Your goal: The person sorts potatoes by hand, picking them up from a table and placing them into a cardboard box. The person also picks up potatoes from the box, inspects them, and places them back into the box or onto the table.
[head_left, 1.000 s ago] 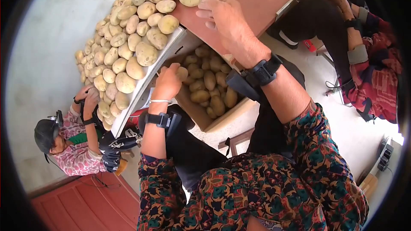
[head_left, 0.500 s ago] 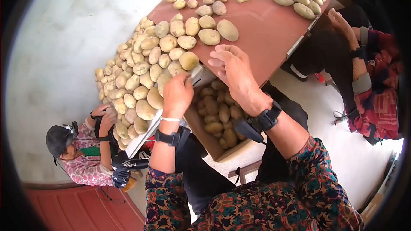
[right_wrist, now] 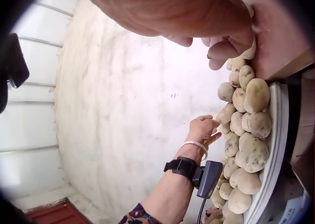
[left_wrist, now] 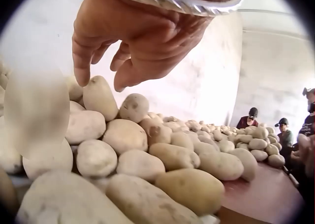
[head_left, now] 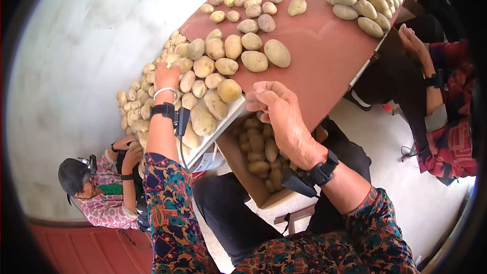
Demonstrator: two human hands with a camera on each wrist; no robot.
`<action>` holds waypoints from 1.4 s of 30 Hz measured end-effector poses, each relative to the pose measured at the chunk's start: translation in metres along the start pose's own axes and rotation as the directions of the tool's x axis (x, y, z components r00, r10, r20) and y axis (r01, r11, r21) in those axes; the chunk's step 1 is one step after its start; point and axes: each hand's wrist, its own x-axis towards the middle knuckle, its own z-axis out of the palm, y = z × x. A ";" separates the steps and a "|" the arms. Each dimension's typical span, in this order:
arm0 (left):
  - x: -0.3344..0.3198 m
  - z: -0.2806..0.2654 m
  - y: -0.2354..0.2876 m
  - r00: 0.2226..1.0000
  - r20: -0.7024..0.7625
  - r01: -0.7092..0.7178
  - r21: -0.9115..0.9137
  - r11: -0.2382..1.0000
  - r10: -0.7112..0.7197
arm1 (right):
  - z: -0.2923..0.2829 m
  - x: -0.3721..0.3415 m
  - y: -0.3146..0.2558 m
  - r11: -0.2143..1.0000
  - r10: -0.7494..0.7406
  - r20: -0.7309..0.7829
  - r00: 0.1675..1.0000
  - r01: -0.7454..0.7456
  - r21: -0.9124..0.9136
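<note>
The left hand (head_left: 167,77) reaches over the back of a potato pile (head_left: 204,66). In the left wrist view its spread, bent fingers (left_wrist: 83,61) hang just over an upright potato (left_wrist: 100,98), and contact is hard to tell. The right wrist view also shows this hand (right_wrist: 201,130) beside the pile's potatoes (right_wrist: 256,95). The right hand (head_left: 285,122) hovers, fingers loosely bent and empty, near the red table's edge (head_left: 324,56). Partly below it stands a cardboard box (head_left: 243,180) holding potatoes (head_left: 257,142).
Loose potatoes (head_left: 248,25) lie farther back on the table, and another heap (head_left: 365,0) is at the far right. A seated person in a cap (head_left: 104,187) works at the left; another person's arm (head_left: 428,76) is at the right. A pale board edge (head_left: 215,132) borders the pile.
The left hand, which held a potato over the box, has moved up and left over the pile, with no potato seen in it. The right hand has shifted little. The head view now shows more table.
</note>
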 end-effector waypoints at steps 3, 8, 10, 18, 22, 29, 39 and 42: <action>0.008 0.015 0.000 0.907 0.317 0.400 -0.445 0.801 -0.277 | 0.002 0.000 0.001 1.000 0.025 0.005 1.000 -0.025 -0.016; 0.000 0.015 0.001 0.919 0.282 0.391 -0.572 0.721 -0.275 | 0.003 0.001 0.000 0.996 0.077 0.033 0.996 -0.075 -0.043; -0.006 0.017 -0.004 0.923 0.247 0.382 -0.684 0.622 -0.295 | 0.002 0.001 0.002 0.998 0.055 0.057 0.997 -0.052 -0.043; -0.076 -0.047 0.005 0.912 0.382 0.410 -0.862 0.297 -0.150 | 0.002 0.004 0.004 0.996 0.079 0.068 0.995 -0.076 -0.045; -0.128 -0.075 0.017 0.814 0.573 0.575 -0.818 0.008 0.100 | 0.010 0.001 0.006 0.995 0.075 0.138 0.988 -0.066 -0.072; -0.235 -0.088 0.079 0.708 0.684 0.694 -0.720 0.007 0.177 | 0.019 -0.006 0.025 0.983 0.006 0.187 0.982 0.028 -0.181; -0.192 -0.074 0.047 0.846 0.531 0.337 -0.601 0.725 0.047 | 0.011 -0.004 0.019 0.995 0.080 0.013 0.997 -0.080 -0.058; -0.140 -0.049 0.027 0.905 0.424 0.252 -0.562 0.788 0.014 | 0.012 -0.009 0.020 0.990 0.138 0.030 0.990 -0.137 -0.009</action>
